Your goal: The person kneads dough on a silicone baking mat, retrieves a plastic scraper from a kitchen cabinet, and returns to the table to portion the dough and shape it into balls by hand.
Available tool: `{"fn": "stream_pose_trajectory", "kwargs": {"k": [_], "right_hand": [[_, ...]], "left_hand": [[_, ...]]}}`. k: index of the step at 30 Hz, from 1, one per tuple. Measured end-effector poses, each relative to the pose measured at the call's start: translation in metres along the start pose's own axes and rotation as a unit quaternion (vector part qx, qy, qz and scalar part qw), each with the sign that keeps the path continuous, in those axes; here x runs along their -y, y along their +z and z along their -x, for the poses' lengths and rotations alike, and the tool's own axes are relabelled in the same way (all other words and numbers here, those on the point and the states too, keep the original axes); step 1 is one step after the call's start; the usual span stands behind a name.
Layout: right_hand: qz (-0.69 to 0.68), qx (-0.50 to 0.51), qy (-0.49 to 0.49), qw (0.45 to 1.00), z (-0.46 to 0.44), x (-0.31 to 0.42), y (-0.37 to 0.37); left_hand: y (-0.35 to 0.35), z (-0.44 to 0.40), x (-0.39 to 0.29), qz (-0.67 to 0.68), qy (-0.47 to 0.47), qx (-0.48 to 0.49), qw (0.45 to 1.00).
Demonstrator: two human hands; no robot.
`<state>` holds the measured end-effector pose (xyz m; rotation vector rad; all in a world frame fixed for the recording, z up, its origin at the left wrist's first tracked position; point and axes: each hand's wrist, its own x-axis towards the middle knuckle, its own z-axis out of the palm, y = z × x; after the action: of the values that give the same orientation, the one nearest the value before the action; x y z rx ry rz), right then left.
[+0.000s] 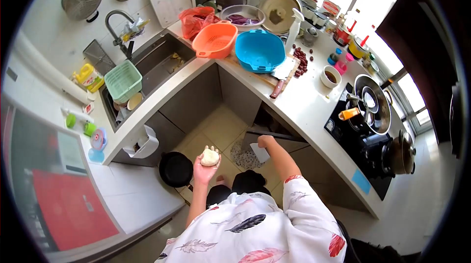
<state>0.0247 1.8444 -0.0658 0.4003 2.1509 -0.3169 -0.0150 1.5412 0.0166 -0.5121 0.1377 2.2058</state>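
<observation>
My left hand (202, 168) is palm up, with its fingers curled around a round, pale lump of dough (210, 157). Farther right, my right hand (266, 141) is closed at the top of a white flat piece (260, 153), whose exact kind I cannot make out. Just beside that hand stands an open grey cabinet door (282, 141) under the counter. A round speckled surface (247, 156) shows below the white piece. Between the hand and the left cabinets, a black frying pan (175, 169) sits low down.
On the counter are a blue basin (260, 51), an orange colander (215, 40), a cleaver (278, 86) on a board, red dates (301, 61) and a bowl of dark liquid (330, 77). The sink (156, 79) is left; the stove (360, 147) with a wok (375, 103) is right.
</observation>
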Motion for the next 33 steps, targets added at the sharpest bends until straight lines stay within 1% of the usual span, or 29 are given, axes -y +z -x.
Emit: {"fn": "stream_pose_trajectory", "kwargs": {"k": [1, 2, 4, 5, 6, 8, 10, 12, 13, 15, 17, 18, 19, 21, 23, 24, 26, 27, 29, 30, 32, 33], "right_hand": [[0.011, -0.015, -0.033, 0.999, -0.010, -0.007, -0.003], [0.028, -0.015, -0.043, 0.999, -0.018, -0.016, -0.006], [-0.144, 0.006, -0.072, 0.987, -0.022, -0.028, -0.018], [-0.187, 0.007, -0.104, 0.977, -0.027, -0.033, -0.022], [-0.161, 0.016, -0.115, 0.980, -0.037, -0.040, -0.024], [-0.165, -0.020, -0.152, 0.974, -0.061, -0.050, -0.026], [-0.220, -0.111, -0.126, 0.961, -0.061, -0.053, -0.029], [-0.275, -0.094, -0.106, 0.951, -0.089, -0.057, -0.022], [-0.242, -0.082, -0.128, 0.958, -0.093, -0.050, -0.022], [-0.422, 0.039, -0.073, 0.903, -0.098, -0.031, -0.016], [-0.368, 0.122, -0.144, 0.910, -0.129, -0.009, 0.006], [-0.347, 0.128, -0.163, 0.915, -0.124, 0.014, 0.016], [-0.269, 0.112, -0.194, 0.937, -0.121, 0.040, 0.027], [-0.143, 0.146, -0.228, 0.952, -0.138, 0.094, 0.061], [-0.102, 0.213, -0.276, 0.932, -0.083, 0.166, 0.084], [-0.069, 0.225, -0.286, 0.929, -0.062, 0.199, 0.099], [-0.008, 0.249, -0.421, 0.872, -0.025, 0.264, 0.134], [0.013, 0.261, -0.430, 0.864, -0.007, 0.295, 0.152], [0.066, 0.239, -0.563, 0.789, 0.029, 0.355, 0.191], [0.076, 0.247, -0.568, 0.781, 0.053, 0.380, 0.205], [0.156, 0.136, -0.651, 0.730, 0.109, 0.431, 0.232], [0.177, 0.077, -0.685, 0.703, 0.121, 0.451, 0.249]], "left_hand": [[0.000, 0.000, 0.005, 0.010, 0.017, 0.007, 1.000], [0.000, -0.002, 0.011, 0.021, 0.034, 0.015, 0.999], [-0.003, -0.004, 0.026, 0.041, 0.076, 0.021, 0.996], [-0.007, -0.004, 0.035, 0.053, 0.100, 0.022, 0.993], [-0.011, -0.003, 0.046, 0.070, 0.125, 0.025, 0.989], [-0.020, 0.004, 0.065, 0.084, 0.158, 0.024, 0.984], [-0.031, 0.018, 0.080, 0.122, 0.202, 0.026, 0.971], [-0.043, 0.035, 0.096, 0.128, 0.253, 0.032, 0.958], [-0.051, 0.044, 0.101, 0.149, 0.286, 0.028, 0.946], [-0.069, 0.067, 0.108, 0.174, 0.354, 0.038, 0.918], [-0.083, 0.094, 0.120, 0.198, 0.428, 0.032, 0.881], [-0.093, 0.106, 0.124, 0.218, 0.465, 0.042, 0.857], [-0.105, 0.119, 0.128, 0.217, 0.499, 0.035, 0.838], [-0.126, 0.149, 0.143, 0.224, 0.560, 0.023, 0.797], [-0.135, 0.178, 0.158, 0.246, 0.630, 0.018, 0.736], [-0.138, 0.192, 0.164, 0.246, 0.665, 0.009, 0.705], [-0.154, 0.219, 0.173, 0.262, 0.705, 0.017, 0.659], [-0.173, 0.230, 0.176, 0.275, 0.717, 0.017, 0.641], [-0.204, 0.256, 0.175, 0.290, 0.744, 0.023, 0.601], [-0.220, 0.267, 0.172, 0.292, 0.753, 0.022, 0.589], [-0.247, 0.302, 0.158, 0.306, 0.754, 0.023, 0.580], [-0.237, 0.329, 0.148, 0.323, 0.755, 0.004, 0.570]]}}
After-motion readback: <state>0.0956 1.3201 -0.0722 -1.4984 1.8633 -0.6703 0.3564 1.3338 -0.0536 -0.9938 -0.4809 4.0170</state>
